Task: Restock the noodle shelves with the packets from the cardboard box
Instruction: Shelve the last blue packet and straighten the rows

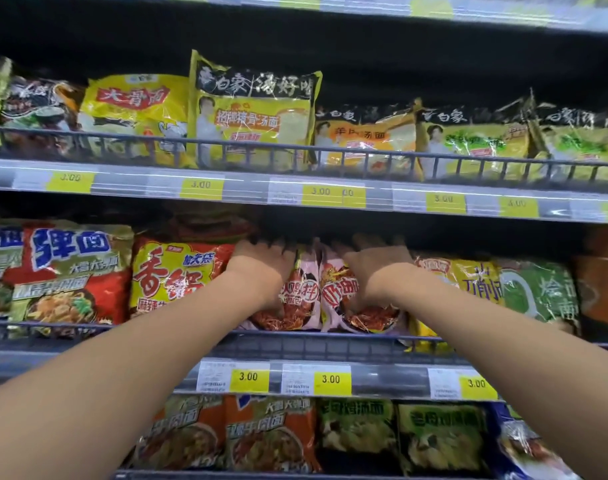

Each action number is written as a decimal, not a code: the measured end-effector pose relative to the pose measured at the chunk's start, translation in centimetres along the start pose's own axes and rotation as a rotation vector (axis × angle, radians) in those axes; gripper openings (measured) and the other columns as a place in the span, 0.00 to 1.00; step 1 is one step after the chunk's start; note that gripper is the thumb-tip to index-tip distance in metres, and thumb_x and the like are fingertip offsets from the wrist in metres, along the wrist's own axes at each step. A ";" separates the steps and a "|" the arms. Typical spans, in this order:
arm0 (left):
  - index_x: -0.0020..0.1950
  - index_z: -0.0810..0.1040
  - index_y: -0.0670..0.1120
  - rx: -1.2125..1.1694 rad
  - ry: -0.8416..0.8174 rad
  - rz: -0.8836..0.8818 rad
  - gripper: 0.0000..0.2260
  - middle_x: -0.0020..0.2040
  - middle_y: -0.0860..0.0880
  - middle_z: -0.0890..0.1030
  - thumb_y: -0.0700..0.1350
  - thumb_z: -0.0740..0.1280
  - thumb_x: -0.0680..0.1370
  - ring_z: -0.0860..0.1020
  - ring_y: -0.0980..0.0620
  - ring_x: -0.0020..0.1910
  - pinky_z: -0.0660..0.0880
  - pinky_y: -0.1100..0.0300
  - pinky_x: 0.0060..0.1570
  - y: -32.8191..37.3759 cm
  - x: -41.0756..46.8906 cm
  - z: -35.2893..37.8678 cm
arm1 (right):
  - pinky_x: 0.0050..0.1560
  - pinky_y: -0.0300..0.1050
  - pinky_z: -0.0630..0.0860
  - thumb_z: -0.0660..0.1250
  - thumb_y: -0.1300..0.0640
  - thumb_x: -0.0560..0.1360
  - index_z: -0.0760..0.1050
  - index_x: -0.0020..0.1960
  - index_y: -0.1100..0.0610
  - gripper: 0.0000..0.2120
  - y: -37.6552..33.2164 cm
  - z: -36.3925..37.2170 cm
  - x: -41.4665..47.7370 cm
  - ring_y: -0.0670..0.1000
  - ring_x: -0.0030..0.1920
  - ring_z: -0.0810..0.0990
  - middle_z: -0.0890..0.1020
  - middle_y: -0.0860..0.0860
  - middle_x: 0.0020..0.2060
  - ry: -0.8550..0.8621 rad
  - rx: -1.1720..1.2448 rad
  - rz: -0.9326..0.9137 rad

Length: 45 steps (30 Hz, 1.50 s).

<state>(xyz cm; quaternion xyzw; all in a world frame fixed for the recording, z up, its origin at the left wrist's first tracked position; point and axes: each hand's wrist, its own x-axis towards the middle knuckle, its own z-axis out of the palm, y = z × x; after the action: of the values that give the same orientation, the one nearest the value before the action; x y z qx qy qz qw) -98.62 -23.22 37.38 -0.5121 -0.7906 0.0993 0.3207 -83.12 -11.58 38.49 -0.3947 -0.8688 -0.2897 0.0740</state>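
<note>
Two pink noodle packets [316, 292] stand under both hands; left hand [261, 261] and right hand [375, 261] fingers reach over their tops, possibly gripping, beside a red packet [170, 271] and yellow packet [468, 278].

"3.00" on yellow price tags [331, 379]

- Three tiers of grey metal shelving [295, 348] fill the view.
- A dark wire rail [364, 157] fronts each tier.
- Yellow price tags [332, 380] line the edges.
- Recesses above look dark, perhaps shadowed; edges show glare.
</note>
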 end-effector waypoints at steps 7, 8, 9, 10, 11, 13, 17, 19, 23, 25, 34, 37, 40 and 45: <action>0.79 0.51 0.51 -0.176 -0.019 0.009 0.52 0.78 0.46 0.61 0.71 0.69 0.63 0.66 0.42 0.73 0.68 0.45 0.67 -0.5 -0.6 -0.1 | 0.74 0.50 0.62 0.68 0.25 0.64 0.36 0.80 0.40 0.58 5.4 -1.7 -3.2 0.55 0.78 0.60 0.55 0.49 0.81 -0.100 0.430 -0.101; 0.80 0.47 0.53 -0.222 0.020 0.030 0.54 0.81 0.47 0.56 0.74 0.66 0.62 0.62 0.42 0.76 0.66 0.44 0.70 -0.2 -0.6 -0.2 | 0.70 0.43 0.64 0.69 0.28 0.67 0.37 0.80 0.41 0.56 7.4 -2.3 -4.4 0.53 0.77 0.63 0.58 0.50 0.80 -0.144 0.482 -0.100; 0.80 0.44 0.54 -0.258 0.071 0.068 0.55 0.82 0.49 0.51 0.76 0.64 0.63 0.58 0.43 0.78 0.63 0.44 0.73 0.5 -0.6 -0.5 | 0.64 0.38 0.65 0.70 0.31 0.69 0.41 0.81 0.43 0.53 9.3 -2.4 -5.5 0.52 0.73 0.68 0.64 0.52 0.78 -0.200 0.453 -0.075; 0.80 0.42 0.54 -0.275 0.118 0.121 0.55 0.82 0.51 0.47 0.77 0.63 0.63 0.54 0.44 0.80 0.60 0.44 0.74 1.5 -0.4 -0.8 | 0.57 0.36 0.67 0.71 0.32 0.70 0.52 0.81 0.47 0.48 10.9 -2.5 -6.6 0.52 0.65 0.75 0.75 0.54 0.69 -0.275 0.366 -0.039; 0.81 0.41 0.54 -0.287 0.153 0.173 0.54 0.82 0.52 0.45 0.76 0.62 0.65 0.51 0.46 0.80 0.58 0.44 0.75 2.8 -0.2 -1.3 | 0.49 0.40 0.69 0.72 0.32 0.69 0.69 0.72 0.51 0.38 11.9 -2.2 -7.5 0.51 0.51 0.78 0.81 0.53 0.54 -0.349 0.243 0.011; 0.81 0.40 0.53 -0.313 0.185 0.217 0.55 0.82 0.51 0.44 0.74 0.65 0.65 0.49 0.46 0.81 0.55 0.43 0.77 5.5 0.5 -2.5 | 0.43 0.47 0.72 0.73 0.31 0.67 0.72 0.41 0.54 0.26 13.0 -0.4 -8.2 0.49 0.36 0.73 0.75 0.48 0.34 -0.420 0.059 0.079; 0.81 0.41 0.53 -0.177 0.174 0.169 0.60 0.82 0.46 0.50 0.72 0.72 0.61 0.57 0.40 0.78 0.56 0.38 0.74 9.5 1.9 -2.9 | 0.45 0.43 0.71 0.75 0.32 0.65 0.72 0.46 0.43 0.22 13.5 1.2 -8.5 0.47 0.43 0.75 0.76 0.48 0.43 -0.313 0.092 0.078; 0.81 0.42 0.54 -0.109 0.180 0.155 0.59 0.81 0.46 0.55 0.70 0.73 0.61 0.64 0.40 0.74 0.64 0.40 0.69 10.0 2.2 -2.3 | 0.64 0.55 0.69 0.76 0.30 0.60 0.59 0.75 0.41 0.50 14.3 2.2 -7.3 0.56 0.69 0.71 0.71 0.52 0.69 -0.232 0.015 0.058; 0.79 0.35 0.57 -0.098 0.245 0.227 0.56 0.80 0.46 0.54 0.74 0.67 0.64 0.66 0.41 0.73 0.68 0.45 0.67 8.9 1.9 -1.0 | 0.71 0.66 0.61 0.76 0.28 0.55 0.48 0.79 0.41 0.62 14.3 3.8 -6.1 0.59 0.76 0.62 0.61 0.54 0.77 -0.120 -0.029 0.056; 0.77 0.31 0.58 -0.104 0.240 0.254 0.55 0.81 0.47 0.52 0.76 0.64 0.66 0.65 0.42 0.74 0.67 0.46 0.67 8.4 1.5 -0.7 | 0.73 0.66 0.59 0.75 0.27 0.55 0.45 0.80 0.41 0.63 14.5 4.3 -6.3 0.60 0.77 0.60 0.59 0.55 0.78 -0.115 -0.006 0.009; 0.80 0.38 0.58 -0.365 0.366 0.240 0.52 0.81 0.52 0.57 0.81 0.53 0.64 0.66 0.45 0.75 0.67 0.46 0.70 13.2 2.6 -7.2 | 0.67 0.41 0.68 0.73 0.41 0.71 0.43 0.82 0.49 0.52 26.0 5.4 -7.9 0.55 0.73 0.70 0.67 0.53 0.76 -0.398 0.231 0.182; 0.79 0.36 0.58 -0.337 0.294 0.342 0.57 0.82 0.52 0.50 0.79 0.61 0.61 0.60 0.45 0.78 0.61 0.44 0.74 17.3 4.0 -9.0 | 0.70 0.50 0.70 0.78 0.31 0.55 0.44 0.81 0.45 0.66 26.5 8.4 -7.6 0.56 0.74 0.69 0.66 0.51 0.77 -0.392 0.109 0.135; 0.80 0.37 0.57 -0.230 0.216 0.334 0.58 0.81 0.52 0.54 0.75 0.67 0.62 0.60 0.45 0.77 0.60 0.41 0.72 19.9 5.1 -9.1 | 0.70 0.56 0.70 0.79 0.31 0.53 0.48 0.80 0.46 0.66 26.4 10.4 -7.2 0.60 0.74 0.68 0.65 0.55 0.76 -0.224 0.050 0.087; 0.80 0.41 0.55 -0.109 0.324 0.252 0.59 0.75 0.50 0.64 0.75 0.69 0.60 0.68 0.45 0.70 0.68 0.43 0.65 21.2 5.3 -8.5 | 0.68 0.56 0.69 0.77 0.29 0.55 0.49 0.80 0.47 0.63 25.9 11.5 -7.9 0.59 0.71 0.68 0.67 0.55 0.72 -0.019 -0.074 0.108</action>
<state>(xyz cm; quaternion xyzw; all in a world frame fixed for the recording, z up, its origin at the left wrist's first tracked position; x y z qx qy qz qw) -79.08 -10.36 35.85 -0.6329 -0.6627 0.0122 0.4002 -57.73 3.28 37.76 -0.4464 -0.8355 -0.3135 0.0669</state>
